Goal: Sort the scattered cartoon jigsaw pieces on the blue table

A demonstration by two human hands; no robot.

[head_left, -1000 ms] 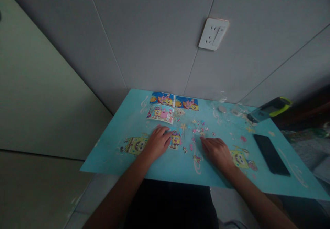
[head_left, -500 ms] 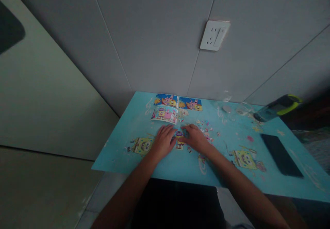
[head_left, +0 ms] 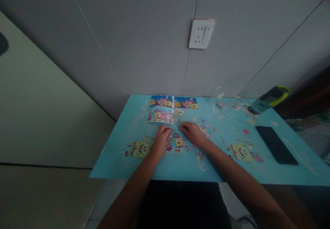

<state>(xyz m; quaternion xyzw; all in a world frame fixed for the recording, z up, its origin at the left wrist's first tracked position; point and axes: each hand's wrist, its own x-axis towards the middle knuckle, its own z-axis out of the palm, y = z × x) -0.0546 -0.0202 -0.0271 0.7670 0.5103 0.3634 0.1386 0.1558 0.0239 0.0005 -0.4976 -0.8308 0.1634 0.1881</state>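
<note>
A partly joined jigsaw puzzle point(head_left: 178, 143) with a yellow cartoon figure lies on the table in front of me. My left hand point(head_left: 162, 141) is at its upper left side and covers part of it. The fingers there are bent and drawn together; whatever is between them cannot be made out. Just beyond the puzzle's upper right, my right hand point(head_left: 192, 131) has its fingers curled in a pinch, with the fingertips too dim to show what they hold. Loose puzzle pieces point(head_left: 205, 131) are scattered beside and behind the right hand.
Behind the hands lies a folded picture sheet point(head_left: 160, 115), with another picture card point(head_left: 185, 102) to its right. A dark phone-like slab point(head_left: 276, 144), a tilted bottle point(head_left: 268, 100) and clear plastic packaging point(head_left: 221, 104) are on the right. The blue table point(head_left: 113, 163) meets a wall with a socket point(head_left: 201, 33).
My hands have moved apart, uncovering more of the puzzle between them. The right hand's fingers have curled in, and the left hand's have drawn closer together. The camera view has shifted slightly.
</note>
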